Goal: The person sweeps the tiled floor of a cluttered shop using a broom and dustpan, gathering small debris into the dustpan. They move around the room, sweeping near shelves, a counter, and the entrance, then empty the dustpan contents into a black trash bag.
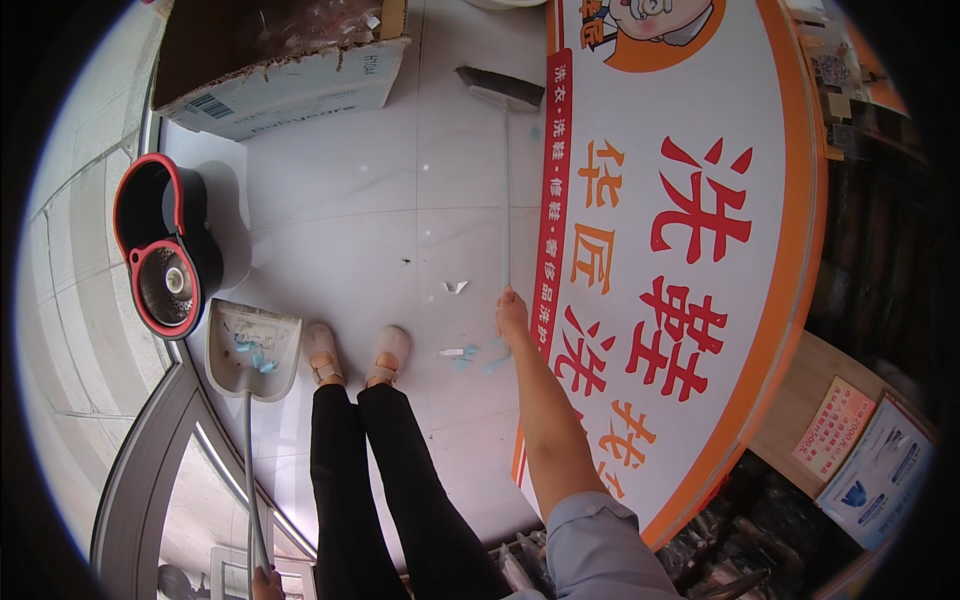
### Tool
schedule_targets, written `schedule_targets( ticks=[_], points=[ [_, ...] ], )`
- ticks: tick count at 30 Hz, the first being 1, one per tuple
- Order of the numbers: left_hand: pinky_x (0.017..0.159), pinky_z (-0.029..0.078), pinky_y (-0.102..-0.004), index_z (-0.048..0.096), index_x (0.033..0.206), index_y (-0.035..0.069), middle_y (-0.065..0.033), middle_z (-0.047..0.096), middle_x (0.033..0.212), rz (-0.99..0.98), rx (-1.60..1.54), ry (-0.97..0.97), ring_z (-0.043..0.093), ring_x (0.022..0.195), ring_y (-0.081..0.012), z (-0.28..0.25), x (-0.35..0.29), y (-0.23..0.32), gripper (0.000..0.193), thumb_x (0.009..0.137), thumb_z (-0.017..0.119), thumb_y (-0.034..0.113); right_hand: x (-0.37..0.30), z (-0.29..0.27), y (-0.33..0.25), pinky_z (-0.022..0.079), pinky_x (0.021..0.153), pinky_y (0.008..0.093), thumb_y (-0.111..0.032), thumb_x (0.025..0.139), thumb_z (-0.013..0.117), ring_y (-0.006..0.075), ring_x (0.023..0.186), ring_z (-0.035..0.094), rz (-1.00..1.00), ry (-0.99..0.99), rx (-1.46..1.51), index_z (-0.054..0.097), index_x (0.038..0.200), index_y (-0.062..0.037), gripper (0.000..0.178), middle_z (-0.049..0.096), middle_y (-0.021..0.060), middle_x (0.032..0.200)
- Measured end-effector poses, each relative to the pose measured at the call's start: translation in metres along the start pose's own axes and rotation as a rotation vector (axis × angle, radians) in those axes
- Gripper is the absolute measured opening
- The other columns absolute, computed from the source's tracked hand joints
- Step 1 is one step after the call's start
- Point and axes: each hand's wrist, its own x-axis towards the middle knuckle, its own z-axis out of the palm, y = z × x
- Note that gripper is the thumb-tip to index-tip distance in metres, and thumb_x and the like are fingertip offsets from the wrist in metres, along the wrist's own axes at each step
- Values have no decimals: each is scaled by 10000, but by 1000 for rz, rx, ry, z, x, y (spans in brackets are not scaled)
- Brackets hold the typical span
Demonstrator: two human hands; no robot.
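My right hand [511,314] is closed around the pale handle of a broom [507,200], arm stretched forward. Beyond the hand, the broom's dark brush head [500,90] rests on the floor at the far side. At the lower left edge my left hand [266,584], only partly in view, grips the long grey handle of a dustpan [282,378]. Blue scraps [255,352] lie inside the pan. On the floor near my right hand are a folded white paper scrap [456,287], a small white strip [457,352] and thin blue bits [490,362].
A spin-mop bucket [190,205], black with red rims, stands left beyond the dustpan. Far left is an open cardboard box [300,95] holding clear plastic. A counter with a large printed front [640,130] borders the right. My shoes [385,350] stand beside the dustpan.
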Motion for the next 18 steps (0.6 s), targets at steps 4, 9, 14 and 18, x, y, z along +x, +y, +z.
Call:
schedule_targets(
  ticks=[4,9,14,18],
  points=[
    [286,291,-288,525,1016,83,13,396,499,-21,117,-81,383,338,-101,-12,7,13,154,864,505,87,41,31,85,369,327,335,-453,989,336,186,336,456,-29,159,-84,500,807,-52,470,463,72,517],
    [334,324,-300,577,1004,55,-20,468,525,52,251,-29,442,368,-130,-22,-11,11,189,820,541,81,-18,32,121,341,321,312,-473,986,343,150,337,407,151,89,46,459,748,-99,458,416,27,504],
    [384,352,-292,599,979,29,-29,503,552,290,564,10,466,414,-118,-18,-33,65,198,790,568,75,-116,-6,178,282,312,268,-481,984,349,94,330,319,348,-15,203,391,689,-146,448,316,-34,466],
    [360,350,-287,578,1000,23,-17,489,561,151,430,-22,452,417,-101,-11,-46,89,197,813,556,80,-246,-23,249,267,296,270,-426,986,364,98,304,321,509,-95,239,396,678,-148,417,323,-20,438]
  ],
)
